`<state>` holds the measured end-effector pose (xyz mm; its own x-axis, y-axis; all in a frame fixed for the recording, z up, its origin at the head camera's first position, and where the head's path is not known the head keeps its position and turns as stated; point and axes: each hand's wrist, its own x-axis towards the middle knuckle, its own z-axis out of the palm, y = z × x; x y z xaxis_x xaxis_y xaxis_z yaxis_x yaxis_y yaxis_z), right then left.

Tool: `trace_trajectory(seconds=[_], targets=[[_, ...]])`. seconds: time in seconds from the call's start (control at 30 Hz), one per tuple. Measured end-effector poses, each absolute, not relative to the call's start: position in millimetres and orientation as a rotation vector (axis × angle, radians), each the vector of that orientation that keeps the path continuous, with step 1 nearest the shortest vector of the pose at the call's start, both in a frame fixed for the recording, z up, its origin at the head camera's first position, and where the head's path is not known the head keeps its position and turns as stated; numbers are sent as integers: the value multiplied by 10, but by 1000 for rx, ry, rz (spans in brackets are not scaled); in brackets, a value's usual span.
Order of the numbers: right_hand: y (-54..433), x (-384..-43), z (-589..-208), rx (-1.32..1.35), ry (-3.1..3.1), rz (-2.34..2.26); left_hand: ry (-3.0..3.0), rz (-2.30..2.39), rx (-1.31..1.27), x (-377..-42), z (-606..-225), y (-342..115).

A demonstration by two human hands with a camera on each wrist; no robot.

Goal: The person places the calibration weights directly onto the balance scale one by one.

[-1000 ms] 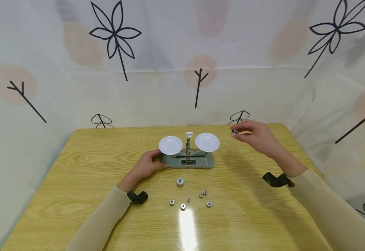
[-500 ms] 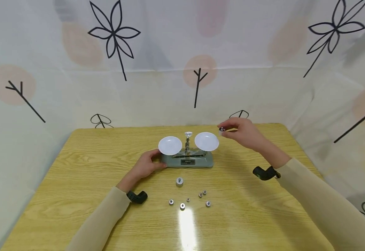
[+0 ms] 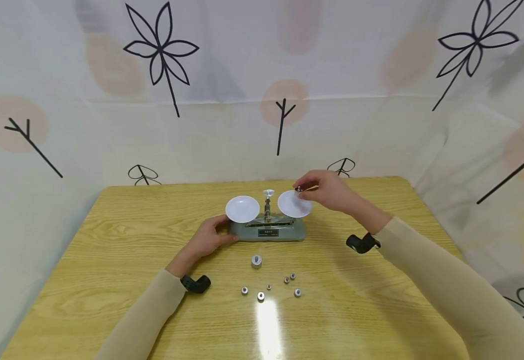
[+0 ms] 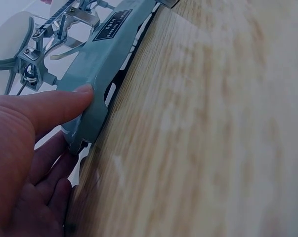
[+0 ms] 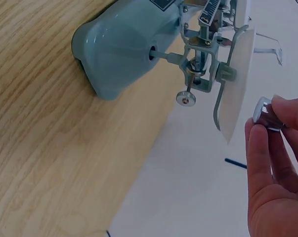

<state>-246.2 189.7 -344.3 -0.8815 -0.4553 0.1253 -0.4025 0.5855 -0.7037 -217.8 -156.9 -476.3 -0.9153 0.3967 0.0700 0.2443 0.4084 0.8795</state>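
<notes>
A balance scale (image 3: 268,232) with a grey-green base and two white pans stands toward the back of the table. My left hand (image 3: 206,237) grips the left end of its base; the left wrist view shows the thumb on the front face and fingers round the end. Between thumb and fingers, my right hand (image 3: 327,190) pinches a small metal weight (image 5: 268,114), shiny and cylindrical. In the head view that weight is over the right pan (image 3: 294,205); in the right wrist view a gap separates it from the pan. The left pan (image 3: 242,209) holds nothing.
One larger metal weight (image 3: 256,261) stands in front of the scale. Several smaller weights (image 3: 261,296) are scattered nearer me on the wooden table (image 3: 122,270). A patterned cloth (image 3: 226,135) hangs behind the table.
My right hand has moved left with the weight, from beside the scale to over the right pan. My left hand has stayed at the base.
</notes>
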Motion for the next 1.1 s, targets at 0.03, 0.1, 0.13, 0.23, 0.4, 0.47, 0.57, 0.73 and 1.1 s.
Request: trace_trajectory(seconds=[0.03,0.1,0.13,0.23,0.4,0.47,0.57,0.73,1.1], targets=[[1878,-2471,-3455,-752,2732,-1184,2509,1527,573,-2179,-4763,-1571],[1838,-2485,-3475,-752,2725,-1179,2515,1528,570,-2178,-4762,-1574],[1821,-2491,-3487,-753,2719,-1179,2519,1526,569,-2179,-4762,-1574],[1775,-2504,-3513,-747,2709,-1167,2532,1519,580,-2180,-4767,-1574],[1724,-2510,-3542,-727,2691,-1153,2534,1511,590,-2175,-4769,-1576],[1714,-2515,-3559,-727,2685,-1148,2531,1513,585,-2169,-4764,-1578],[1701,-2523,-3579,-732,2689,-1126,2535,1508,582,-2163,-4758,-1579],[1684,-2536,-3600,-726,2694,-1090,2540,1497,572,-2158,-4755,-1574],[1670,-2527,-3654,-714,2666,-1079,2551,1508,597,-2172,-4781,-1574]])
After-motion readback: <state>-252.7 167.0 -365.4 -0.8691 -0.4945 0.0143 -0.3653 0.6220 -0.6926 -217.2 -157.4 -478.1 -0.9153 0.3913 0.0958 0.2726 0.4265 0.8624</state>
